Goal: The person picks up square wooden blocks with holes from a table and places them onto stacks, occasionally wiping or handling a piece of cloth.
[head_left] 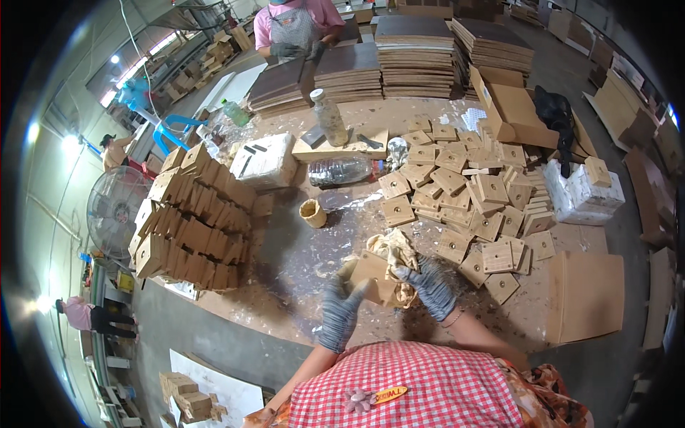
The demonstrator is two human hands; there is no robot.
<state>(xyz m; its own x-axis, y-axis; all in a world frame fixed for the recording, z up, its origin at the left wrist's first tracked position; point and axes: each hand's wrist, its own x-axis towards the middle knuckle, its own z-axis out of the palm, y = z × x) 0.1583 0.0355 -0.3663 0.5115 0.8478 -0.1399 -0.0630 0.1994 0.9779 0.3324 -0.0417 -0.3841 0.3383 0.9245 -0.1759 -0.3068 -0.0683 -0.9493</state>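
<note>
A square wooden block (372,277) is held over the near edge of the table, its flat face toward me. My left hand (338,308), in a grey knit glove, grips the block's left side with the thumb across its face. In my right hand (427,287), gloved alike, is a bunched cream cloth (397,251), pressed against the block's right side. Part of the cloth hangs below the block. Right of my hands lies a loose heap of similar square blocks (451,181), many with a round hole in the middle.
Stacked wooden blocks (193,221) rise at the left. A small tan cup (312,213), a lying plastic bottle (341,172) and an upright bottle (328,118) stand beyond my hands. Cardboard (585,296) lies at right. Across the table, a person (300,32) works behind board stacks (414,57).
</note>
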